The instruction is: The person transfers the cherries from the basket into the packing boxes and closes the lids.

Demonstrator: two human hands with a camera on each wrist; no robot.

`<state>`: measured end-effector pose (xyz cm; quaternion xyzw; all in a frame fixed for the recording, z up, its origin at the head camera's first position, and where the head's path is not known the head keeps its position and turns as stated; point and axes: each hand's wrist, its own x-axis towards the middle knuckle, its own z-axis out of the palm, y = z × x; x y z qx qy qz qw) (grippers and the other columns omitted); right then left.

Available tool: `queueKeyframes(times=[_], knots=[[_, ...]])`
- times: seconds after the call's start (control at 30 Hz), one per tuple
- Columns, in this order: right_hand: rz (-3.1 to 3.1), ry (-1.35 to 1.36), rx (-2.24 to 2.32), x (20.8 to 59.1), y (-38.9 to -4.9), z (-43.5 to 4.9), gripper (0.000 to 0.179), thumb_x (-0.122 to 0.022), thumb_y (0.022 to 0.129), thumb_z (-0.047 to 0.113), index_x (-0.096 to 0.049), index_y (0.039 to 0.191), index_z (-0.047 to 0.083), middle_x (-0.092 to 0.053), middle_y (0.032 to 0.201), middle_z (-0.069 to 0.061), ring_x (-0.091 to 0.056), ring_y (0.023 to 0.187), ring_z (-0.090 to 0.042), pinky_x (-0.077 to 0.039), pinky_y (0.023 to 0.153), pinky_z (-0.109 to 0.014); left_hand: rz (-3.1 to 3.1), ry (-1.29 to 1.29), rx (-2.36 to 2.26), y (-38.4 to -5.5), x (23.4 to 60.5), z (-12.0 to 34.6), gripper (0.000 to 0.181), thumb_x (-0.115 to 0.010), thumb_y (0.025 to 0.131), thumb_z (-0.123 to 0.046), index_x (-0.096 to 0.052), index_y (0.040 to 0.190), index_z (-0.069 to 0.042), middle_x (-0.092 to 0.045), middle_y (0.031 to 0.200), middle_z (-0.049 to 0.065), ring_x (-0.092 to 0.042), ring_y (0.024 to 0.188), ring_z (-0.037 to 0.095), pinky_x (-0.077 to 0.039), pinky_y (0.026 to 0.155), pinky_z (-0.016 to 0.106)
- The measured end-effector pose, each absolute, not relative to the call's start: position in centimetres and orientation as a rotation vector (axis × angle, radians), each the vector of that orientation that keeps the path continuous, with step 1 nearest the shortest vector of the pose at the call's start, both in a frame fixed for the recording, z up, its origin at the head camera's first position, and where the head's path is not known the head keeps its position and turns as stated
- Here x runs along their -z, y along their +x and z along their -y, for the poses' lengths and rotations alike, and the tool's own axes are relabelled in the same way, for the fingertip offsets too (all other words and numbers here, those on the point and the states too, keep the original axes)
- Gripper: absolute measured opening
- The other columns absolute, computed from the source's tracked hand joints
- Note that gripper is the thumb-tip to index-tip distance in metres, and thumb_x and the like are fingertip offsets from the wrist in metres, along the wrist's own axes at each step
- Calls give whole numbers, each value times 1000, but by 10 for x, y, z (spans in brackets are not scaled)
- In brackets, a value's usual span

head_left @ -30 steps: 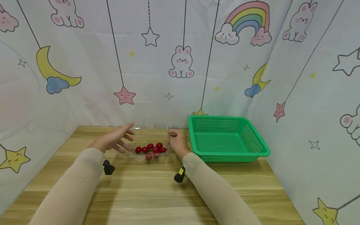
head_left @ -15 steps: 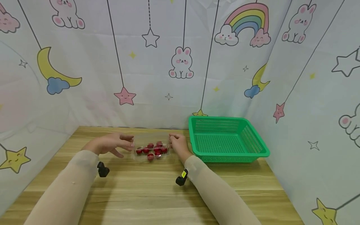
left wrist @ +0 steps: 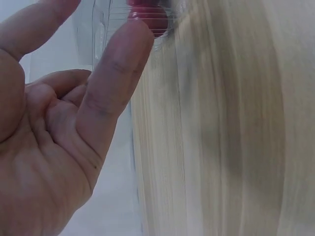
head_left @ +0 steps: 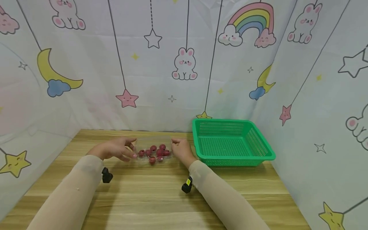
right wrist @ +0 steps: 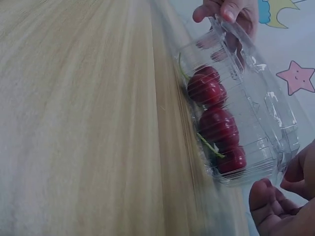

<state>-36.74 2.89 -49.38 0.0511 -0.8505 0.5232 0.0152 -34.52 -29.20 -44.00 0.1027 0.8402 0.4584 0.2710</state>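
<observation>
A clear plastic clamshell box [head_left: 153, 140] stands on the table with several red cherries [right wrist: 219, 125] inside, some with green stems. Its lid is down, though I cannot tell whether it is latched. At the box's left end my left hand [head_left: 118, 149] has its thumb and fingers spread along the side and rim. The left wrist view shows that palm, with a straight digit reaching the plastic near a cherry [left wrist: 152, 19]. My right hand [head_left: 182, 150] pinches the rim at the right end, with thumb and fingers bent around the corner.
A green perforated plastic basket [head_left: 224, 145] stands right of the box, close to my right hand. Behind the wooden table [head_left: 149, 198] hangs a white cloth [head_left: 161, 118] printed with cartoons; it also covers both sides.
The raised lid of the clear box has come down over the cherries. My left hand has moved lower along the left end; my right hand has stayed at the right end.
</observation>
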Motion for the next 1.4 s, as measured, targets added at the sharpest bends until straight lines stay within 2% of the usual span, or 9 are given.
queueKeyframes(times=[0.1, 0.2, 0.27, 0.33, 0.47, 0.77, 0.9, 1.17, 1.4], knots=[[2696, 182, -1595, 491, -366, -30, 43, -59, 111, 12, -74, 151, 9, -80, 140, -14, -73, 92, -16, -60, 81, -32, -2256, 261, -1239, -345, 440, 292, 117, -86, 102, -12, -1, 181, 1, -64, 129, 21, -76, 108, 25, -70, 99, 52], [2745, 186, -1652, 488, -364, -32, 49, -57, 111, 13, -67, 159, 12, -80, 96, -9, -51, 59, -13, -45, 57, -25, -2236, 232, -1248, -343, 439, 291, 118, -85, 102, -9, 1, 182, -3, -65, 119, 16, -75, 101, 25, -70, 96, 50], [2774, 188, -1710, 485, -361, -34, 54, -56, 111, 12, -62, 164, 14, -70, 72, -3, -53, 55, -16, -46, 52, -26, -2230, 234, -1236, -342, 437, 290, 116, -82, 103, -6, 3, 182, -4, -66, 118, 17, -74, 99, 26, -71, 95, 50], [2804, 184, -1775, 481, -358, -35, 57, -56, 112, 12, -55, 169, 15, -62, 60, -3, -58, 53, -19, -52, 50, -28, -2220, 219, -1232, -341, 436, 290, 115, -79, 103, -4, 4, 183, -7, -69, 119, 19, -74, 96, 27, -71, 94, 50], [2874, 190, -1837, 475, -354, -37, 67, -56, 110, 9, -44, 176, 18, -67, 70, -8, -63, 55, -18, -61, 55, -32, -2206, 204, -1212, -339, 436, 290, 115, -74, 102, -2, 7, 183, -12, -73, 127, 25, -75, 93, 26, -71, 89, 48], [2956, 267, -1966, 471, -352, -42, 88, -65, 106, 8, -24, 183, 22, -76, 89, -20, -67, 60, -21, -62, 56, -32, -2196, 165, -1174, -342, 438, 288, 117, -71, 102, -6, 13, 182, -15, -75, 126, 25, -77, 83, 23, -71, 77, 42], [2949, 272, -2025, 469, -352, -43, 96, -66, 100, 4, -21, 184, 20, -78, 90, -25, -68, 59, -21, -63, 56, -33, -2203, 150, -1162, -342, 435, 286, 116, -71, 103, -7, 13, 183, -16, -76, 124, 24, -75, 81, 23, -71, 75, 41], [2938, 226, -2052, 471, -354, -40, 93, -65, 104, 3, -21, 184, 20, -73, 82, -16, -66, 58, -21, -64, 58, -34, -2248, 126, -1097, -342, 432, 280, 115, -72, 106, -9, 13, 183, -17, -78, 115, 21, -69, 74, 20, -71, 77, 45], [2948, 250, -2043, 471, -353, -40, 92, -65, 105, 4, -19, 184, 19, -76, 89, -24, -67, 60, -21, -65, 61, -38, -2265, 105, -1087, -342, 436, 277, 113, -72, 107, -9, 11, 183, -18, -76, 110, 19, -65, 72, 20, -70, 75, 45]])
